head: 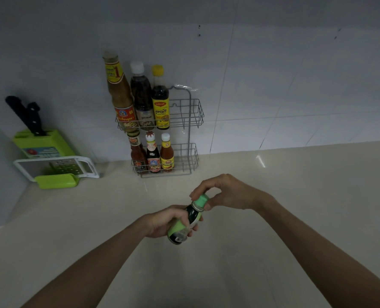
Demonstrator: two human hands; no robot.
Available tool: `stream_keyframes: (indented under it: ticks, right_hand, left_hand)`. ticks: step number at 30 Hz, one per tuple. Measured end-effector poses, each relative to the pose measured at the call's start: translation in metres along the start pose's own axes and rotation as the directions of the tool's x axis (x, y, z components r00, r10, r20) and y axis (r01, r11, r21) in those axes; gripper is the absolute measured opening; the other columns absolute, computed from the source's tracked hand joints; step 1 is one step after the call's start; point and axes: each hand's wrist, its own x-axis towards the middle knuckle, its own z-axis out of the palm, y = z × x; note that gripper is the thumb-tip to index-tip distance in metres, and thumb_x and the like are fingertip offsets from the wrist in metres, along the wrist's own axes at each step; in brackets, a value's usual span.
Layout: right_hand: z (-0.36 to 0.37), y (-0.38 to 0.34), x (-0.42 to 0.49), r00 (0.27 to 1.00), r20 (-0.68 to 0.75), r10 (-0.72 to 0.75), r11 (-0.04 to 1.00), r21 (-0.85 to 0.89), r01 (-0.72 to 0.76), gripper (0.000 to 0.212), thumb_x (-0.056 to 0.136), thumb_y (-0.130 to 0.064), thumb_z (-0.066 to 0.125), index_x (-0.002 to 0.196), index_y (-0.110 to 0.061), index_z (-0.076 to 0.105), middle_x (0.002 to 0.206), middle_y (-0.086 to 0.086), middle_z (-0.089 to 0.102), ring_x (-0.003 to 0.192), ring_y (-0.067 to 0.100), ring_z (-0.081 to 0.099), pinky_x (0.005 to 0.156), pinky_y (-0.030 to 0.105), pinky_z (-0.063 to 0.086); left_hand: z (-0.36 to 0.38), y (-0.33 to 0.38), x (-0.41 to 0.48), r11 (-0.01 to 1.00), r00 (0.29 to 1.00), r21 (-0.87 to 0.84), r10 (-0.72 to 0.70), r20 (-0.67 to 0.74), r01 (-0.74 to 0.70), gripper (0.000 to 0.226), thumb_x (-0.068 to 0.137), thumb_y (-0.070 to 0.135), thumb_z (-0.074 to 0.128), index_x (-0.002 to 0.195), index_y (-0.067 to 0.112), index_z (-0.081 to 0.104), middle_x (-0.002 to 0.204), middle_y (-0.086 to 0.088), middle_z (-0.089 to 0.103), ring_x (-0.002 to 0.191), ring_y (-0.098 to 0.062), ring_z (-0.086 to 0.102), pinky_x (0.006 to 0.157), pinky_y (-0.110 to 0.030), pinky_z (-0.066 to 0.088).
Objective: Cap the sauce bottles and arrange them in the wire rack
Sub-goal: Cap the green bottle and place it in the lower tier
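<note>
A small dark sauce bottle (192, 216) with a green label is tilted above the counter. My left hand (162, 222) grips its body. My right hand (224, 192) pinches the green cap (202, 200) sitting on the bottle's neck. Behind, a two-tier wire rack (192, 121) stands against the tiled wall. Its upper tier holds three tall capped bottles (140, 94) on the left side. The lower tier holds three small capped bottles (153, 154), also on the left. The right part of both tiers is bare wire.
At the left stands a green knife block (42, 143) with black-handled knives. In front of it lies a white grater (58, 167) on a green tray (55, 181). The beige counter (295, 196) stretches right and toward me.
</note>
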Motion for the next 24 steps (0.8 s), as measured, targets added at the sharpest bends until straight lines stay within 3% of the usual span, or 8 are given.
stream_keyframes:
  ticks: [4, 8, 12, 14, 18, 20, 22, 24]
  right_hand:
    - [-0.006, -0.005, 0.002, 0.999, 0.038, -0.024, 0.995, 0.101, 0.020, 0.029, 0.075, 0.000, 0.077, 0.098, -0.017, 0.072, 0.115, -0.006, 0.071, 0.115, 0.008, 0.062, 0.095, 0.022, 0.050]
    - [-0.009, -0.009, 0.004, 0.998, 0.055, -0.036, 0.990, 0.139, 0.028, 0.029, 0.073, -0.001, 0.079, 0.098, -0.015, 0.073, 0.112, -0.002, 0.073, 0.112, 0.012, 0.064, 0.093, 0.026, 0.052]
    - [-0.004, -0.007, 0.004, 0.995, -0.067, 0.074, 0.996, -0.051, -0.077, 0.024, 0.070, -0.029, 0.085, 0.091, -0.030, 0.074, 0.083, -0.017, 0.074, 0.073, 0.003, 0.070, 0.065, 0.018, 0.055]
    - [0.002, -0.003, 0.003, 0.983, -0.160, 0.092, 0.988, -0.111, -0.110, 0.022, 0.070, -0.043, 0.082, 0.085, -0.029, 0.073, 0.074, -0.013, 0.072, 0.060, 0.001, 0.066, 0.056, 0.019, 0.053]
    - [0.002, -0.003, 0.000, 0.980, -0.150, 0.128, 0.979, -0.140, -0.150, 0.038, 0.075, -0.062, 0.068, 0.097, -0.030, 0.067, 0.075, -0.006, 0.072, 0.058, 0.005, 0.067, 0.059, 0.020, 0.055]
    - [-0.002, -0.003, -0.003, 0.984, -0.124, 0.128, 0.980, -0.134, -0.144, 0.034, 0.077, -0.057, 0.070, 0.100, -0.033, 0.064, 0.076, -0.005, 0.070, 0.060, 0.007, 0.068, 0.062, 0.021, 0.056]
    - [-0.004, -0.003, -0.005, 0.979, -0.149, 0.140, 0.979, -0.127, -0.159, 0.027, 0.080, -0.050, 0.071, 0.090, -0.026, 0.065, 0.069, -0.001, 0.070, 0.057, 0.010, 0.068, 0.060, 0.027, 0.059]
    - [0.000, -0.003, -0.002, 0.966, -0.211, 0.148, 0.960, -0.203, -0.191, 0.041, 0.081, -0.059, 0.065, 0.075, -0.019, 0.062, 0.058, 0.004, 0.069, 0.047, 0.010, 0.064, 0.051, 0.023, 0.054]
  left_hand:
    - [-0.002, 0.004, -0.003, 0.992, 0.985, -0.119, -0.031, 0.167, 0.052, 0.043, 0.060, 0.017, 0.053, 0.101, 0.011, 0.066, 0.084, -0.007, 0.063, 0.076, -0.023, 0.060, 0.075, -0.036, 0.047]
    - [-0.003, 0.006, -0.006, 0.989, 0.977, -0.133, -0.041, 0.210, 0.070, 0.045, 0.058, 0.017, 0.051, 0.100, 0.011, 0.066, 0.084, -0.007, 0.063, 0.075, -0.023, 0.060, 0.075, -0.037, 0.046]
    - [0.004, 0.008, -0.007, 1.000, 1.000, 0.001, -0.021, 0.007, 0.021, 0.044, 0.059, 0.017, 0.057, 0.101, 0.011, 0.067, 0.085, -0.008, 0.065, 0.073, -0.021, 0.061, 0.067, -0.031, 0.049]
    - [0.010, 0.010, -0.006, 0.995, 0.989, 0.090, 0.054, -0.134, -0.042, 0.040, 0.060, 0.012, 0.061, 0.099, 0.013, 0.070, 0.086, -0.006, 0.069, 0.075, -0.018, 0.066, 0.066, -0.028, 0.053]
    - [0.013, 0.012, -0.004, 0.965, 0.947, 0.242, 0.165, -0.277, -0.098, 0.038, 0.061, 0.012, 0.067, 0.099, 0.014, 0.072, 0.092, -0.012, 0.072, 0.088, -0.025, 0.068, 0.080, -0.035, 0.052]
    - [0.013, 0.015, -0.005, 0.954, 0.927, 0.275, 0.203, -0.314, -0.116, 0.041, 0.061, 0.013, 0.069, 0.102, 0.010, 0.070, 0.101, -0.022, 0.070, 0.099, -0.036, 0.067, 0.083, -0.036, 0.051]
    - [0.015, 0.018, -0.005, 0.946, 0.918, 0.296, 0.230, -0.324, -0.133, 0.041, 0.061, 0.015, 0.070, 0.103, 0.010, 0.070, 0.100, -0.022, 0.069, 0.098, -0.037, 0.067, 0.082, -0.035, 0.050]
    - [0.018, 0.021, -0.005, 0.937, 0.916, 0.324, 0.242, -0.319, -0.134, 0.045, 0.061, 0.017, 0.070, 0.107, 0.016, 0.071, 0.102, -0.020, 0.070, 0.090, -0.026, 0.065, 0.080, -0.033, 0.049]
